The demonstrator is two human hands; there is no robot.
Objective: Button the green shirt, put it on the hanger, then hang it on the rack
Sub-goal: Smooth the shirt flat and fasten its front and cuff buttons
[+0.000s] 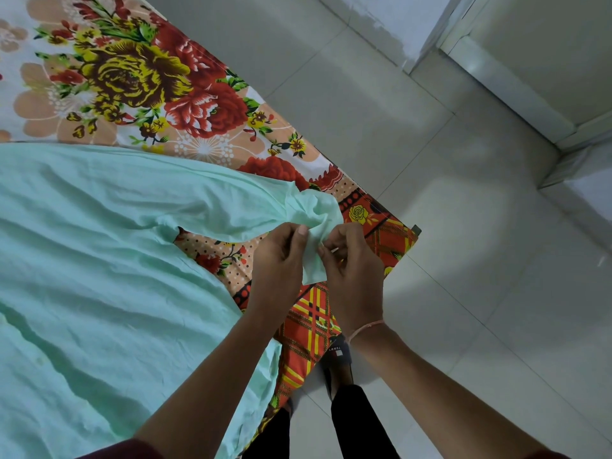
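From my remote seat I read this as the buttoning stage, well short of the hanger. The green shirt point(99, 260) lies spread over the near left part of the bed point(402, 241), on a floral sheet point(132, 77), and its body fills most of the left of the view. One sleeve point(198, 200) runs to the right toward the near right corner of the bed, and its cuff point(313, 260) is lifted just above the sheet between the two hands. The left hand point(278, 266) grips the left edge of the cuff, thumb on top and fingers point(299, 231) curled round the cloth. The right hand point(354, 276), a thin thread band at its wrist, pinches the opposite edge with its fingers point(331, 246) bunched at the fabric. Both hands are clenched on the cuff and almost touch each other. I cannot make out a button or buttonhole there, so I judge only that a cuff fastening is in hand, not whether it is closed. I also cannot tell whether the shirt front is buttoned, since its placket does not show clearly. No hanger and no rack appear anywhere in view; to the right there is only tiled floor point(463, 260). So fitting the hanger and hanging the shirt are both left to do.
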